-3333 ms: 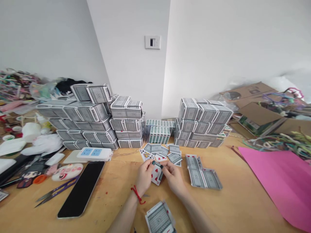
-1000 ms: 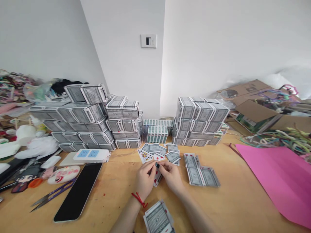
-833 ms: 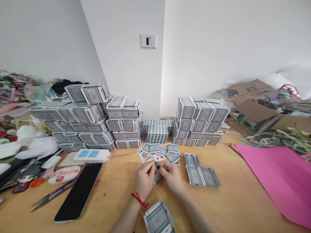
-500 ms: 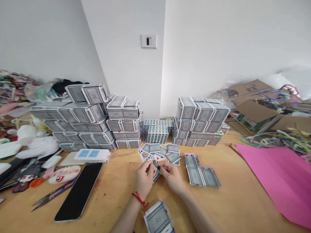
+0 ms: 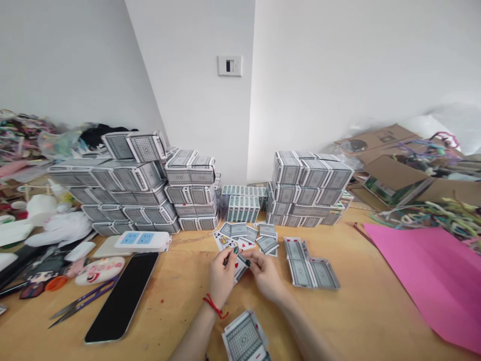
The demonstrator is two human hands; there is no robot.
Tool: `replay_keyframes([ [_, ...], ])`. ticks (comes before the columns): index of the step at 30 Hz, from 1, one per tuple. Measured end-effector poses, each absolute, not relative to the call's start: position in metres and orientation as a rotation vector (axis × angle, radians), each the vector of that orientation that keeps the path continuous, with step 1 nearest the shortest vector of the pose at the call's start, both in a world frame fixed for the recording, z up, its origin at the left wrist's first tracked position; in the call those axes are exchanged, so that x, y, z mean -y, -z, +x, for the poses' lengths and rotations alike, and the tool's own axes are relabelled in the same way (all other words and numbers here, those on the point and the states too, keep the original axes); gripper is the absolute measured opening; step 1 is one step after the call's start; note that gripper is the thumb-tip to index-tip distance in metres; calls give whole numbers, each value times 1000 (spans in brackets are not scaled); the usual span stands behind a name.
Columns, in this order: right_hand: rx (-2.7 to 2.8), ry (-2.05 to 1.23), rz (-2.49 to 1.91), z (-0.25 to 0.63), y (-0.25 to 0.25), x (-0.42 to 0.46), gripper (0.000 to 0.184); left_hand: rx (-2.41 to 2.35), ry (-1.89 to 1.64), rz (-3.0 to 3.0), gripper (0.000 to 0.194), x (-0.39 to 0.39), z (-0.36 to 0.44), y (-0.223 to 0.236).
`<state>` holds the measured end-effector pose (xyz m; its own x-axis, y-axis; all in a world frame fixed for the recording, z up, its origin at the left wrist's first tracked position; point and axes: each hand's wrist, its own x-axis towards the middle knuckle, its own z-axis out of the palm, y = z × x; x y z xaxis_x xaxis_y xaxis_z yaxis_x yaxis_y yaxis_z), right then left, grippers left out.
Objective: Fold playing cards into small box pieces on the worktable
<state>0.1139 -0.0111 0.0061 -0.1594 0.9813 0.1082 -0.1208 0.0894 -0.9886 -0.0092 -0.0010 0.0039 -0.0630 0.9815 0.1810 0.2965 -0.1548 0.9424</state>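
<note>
— What are your fingers busy with?
— A playing card [image 5: 239, 271] with red hearts, above the wooden table [image 5: 180, 273]. My left hand [image 5: 221, 277] pinches its left end, thumb against fingers, and my right hand [image 5: 267, 277] pinches the far right corner. My fingers cover part of the face, so I can't read its value
— What's crowding you?
— Just beyond my fingertips, loose playing cards [image 5: 237, 230] overlap, some face up. Behind them sit green-and-white boxes [image 5: 243, 208], walled in by card-covered blocks on the left [image 5: 145, 173] and a card-covered stack on the right [image 5: 291, 193]
— And closer?
— An L-shaped piece of joined cards [image 5: 300, 261] lies right of my hands, and a patterned card bundle [image 5: 244, 337] sits on the near side. Left of me are a dark-screened smartphone [image 5: 122, 296], purple-handled scissors [image 5: 80, 303] and a white power strip [image 5: 160, 241]; a pink sheet [image 5: 424, 281] covers the right
</note>
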Motion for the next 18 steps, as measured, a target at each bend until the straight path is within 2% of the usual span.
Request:
replay_keyframes([
  [18,1118,-1415,-974,112,2,9,14,-1471,-1327,1546,20,0,-11,3],
])
